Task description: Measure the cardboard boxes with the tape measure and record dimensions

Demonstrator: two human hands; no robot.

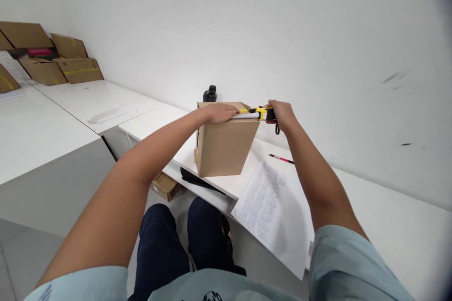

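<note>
A brown cardboard box stands upright on the white desk in front of me. My left hand lies across its top with fingers stretched out flat. From under those fingers a pale measuring blade runs along the top edge to the right. My right hand is closed around a black and yellow tape measure at the box's top right corner. A dark wrist loop hangs below it. The blade's far end is hidden by my left hand.
Behind the box stands a black bottle. A handwritten sheet overhangs the desk's front edge, with a red and black pen beyond it. A small carton sits below the desk. Several cardboard boxes are stacked at the far left.
</note>
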